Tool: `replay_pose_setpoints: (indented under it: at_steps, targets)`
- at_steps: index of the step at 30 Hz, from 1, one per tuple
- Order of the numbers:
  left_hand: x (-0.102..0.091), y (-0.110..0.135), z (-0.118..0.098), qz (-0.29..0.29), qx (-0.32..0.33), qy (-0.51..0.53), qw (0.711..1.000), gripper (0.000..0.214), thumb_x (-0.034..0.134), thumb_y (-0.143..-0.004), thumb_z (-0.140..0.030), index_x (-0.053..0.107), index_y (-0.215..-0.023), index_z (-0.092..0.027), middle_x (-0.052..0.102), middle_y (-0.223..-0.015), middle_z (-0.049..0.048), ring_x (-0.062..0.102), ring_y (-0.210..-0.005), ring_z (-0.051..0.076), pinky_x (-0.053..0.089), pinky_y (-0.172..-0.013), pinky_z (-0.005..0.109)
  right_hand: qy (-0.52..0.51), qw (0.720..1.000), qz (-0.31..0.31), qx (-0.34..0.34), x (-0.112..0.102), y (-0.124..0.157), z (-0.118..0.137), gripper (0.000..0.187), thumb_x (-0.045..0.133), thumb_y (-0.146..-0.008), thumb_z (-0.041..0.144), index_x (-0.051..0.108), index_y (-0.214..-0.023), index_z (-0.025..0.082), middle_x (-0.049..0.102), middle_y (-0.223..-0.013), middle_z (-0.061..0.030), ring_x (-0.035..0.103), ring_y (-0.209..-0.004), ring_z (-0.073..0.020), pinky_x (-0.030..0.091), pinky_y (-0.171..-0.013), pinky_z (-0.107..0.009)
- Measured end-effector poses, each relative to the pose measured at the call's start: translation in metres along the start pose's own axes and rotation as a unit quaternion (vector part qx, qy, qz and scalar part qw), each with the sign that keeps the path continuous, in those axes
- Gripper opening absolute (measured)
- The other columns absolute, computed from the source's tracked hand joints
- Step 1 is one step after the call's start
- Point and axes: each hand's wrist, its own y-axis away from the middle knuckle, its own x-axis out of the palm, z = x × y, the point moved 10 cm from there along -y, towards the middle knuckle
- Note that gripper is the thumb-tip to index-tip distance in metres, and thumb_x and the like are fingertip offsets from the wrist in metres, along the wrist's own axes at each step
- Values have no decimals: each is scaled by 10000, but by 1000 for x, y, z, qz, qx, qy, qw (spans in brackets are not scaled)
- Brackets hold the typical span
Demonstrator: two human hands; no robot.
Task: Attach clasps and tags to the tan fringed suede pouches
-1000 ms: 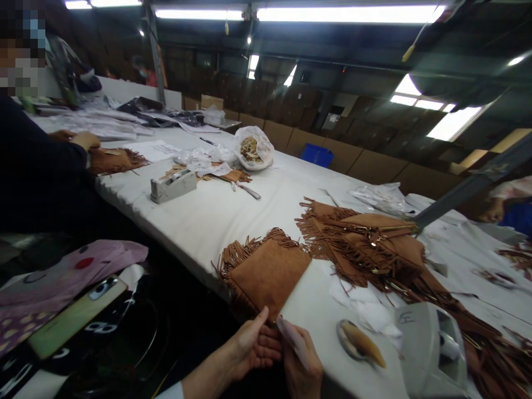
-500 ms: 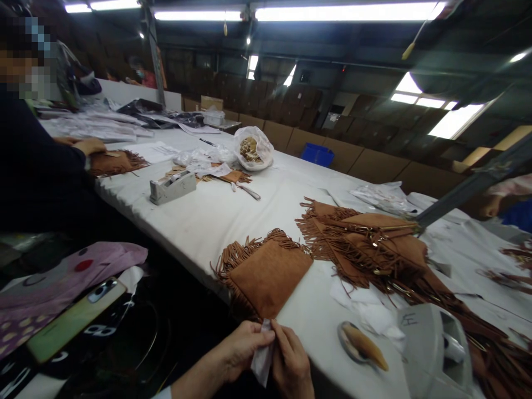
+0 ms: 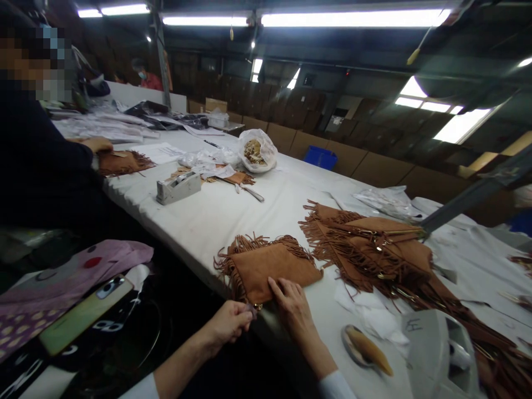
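Observation:
A brown suede fringed bag (image 3: 272, 269) lies at the table's near edge, its fringe spread along the far and left sides. My left hand (image 3: 230, 321) is closed at the bag's near left corner, beside a small gold-coloured metal fitting (image 3: 258, 306). A bit of thin, pale tissue paper (image 3: 251, 311) shows at its fingertips; the rest is hidden in the fingers. My right hand (image 3: 293, 305) rests on the bag's near edge with fingers stretched out and apart. To the right lies a pile of similar brown fringed bags (image 3: 369, 244) with gold-coloured zips.
A grey tape dispenser (image 3: 178, 188) stands left of centre, a larger one (image 3: 440, 349) near right beside a tan, rounded object (image 3: 368, 349). Scissors (image 3: 252, 193) and a plastic-wrapped bundle (image 3: 257, 151) lie farther back. At left, a co-worker's hand (image 3: 97, 145) touches another bag; a phone (image 3: 85, 316) lies below.
My right hand has left the paper strip and moved up onto the bag. My left hand has shifted left, the paper now mostly hidden in it. The bag has turned and flattened.

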Motion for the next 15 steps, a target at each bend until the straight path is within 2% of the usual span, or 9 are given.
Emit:
replay_pose_setpoints:
  at_steps: [3,6,8,11,15]
  targets:
    - [-33,17,-18,-4,9,2,1000,364,688,-714,-495,593,-789,-152,439,-502,-100,180,-329,-6,74,-371,205,17,1000,-12,-16,5,-8,26,376,505,-819,36,615,-1165,137,627,-797,-78,552,-724,-197,420,-683,-300]
    - [-51,32,-15,-16,15,5,1000,388,702,-702,-498,608,-840,-148,496,-535,-79,268,-332,6,151,-359,186,12,999,-34,9,0,-5,49,271,509,-835,81,639,-1066,138,585,-712,-63,524,-672,-199,404,-628,-304]
    - [-56,36,0,-40,6,9,999,412,714,-686,-504,617,-865,-145,559,-566,-49,394,-359,34,247,-377,181,-17,999,-41,32,-4,0,57,255,484,-850,94,635,-1049,148,592,-723,-66,531,-684,-206,425,-643,-314]
    - [-52,34,26,-68,-2,43,997,443,769,-635,-477,618,-873,-136,641,-626,-1,548,-468,87,389,-475,203,-102,991,-57,63,-13,9,59,290,457,-877,123,613,-1118,162,623,-786,-79,570,-725,-217,479,-667,-328]
    - [-46,27,38,-64,24,97,993,457,801,-622,-450,600,-885,-135,697,-733,46,614,-584,118,453,-585,232,-274,947,-96,137,-22,33,51,300,505,-897,221,614,-1175,195,671,-878,-85,646,-783,-202,536,-714,-307]
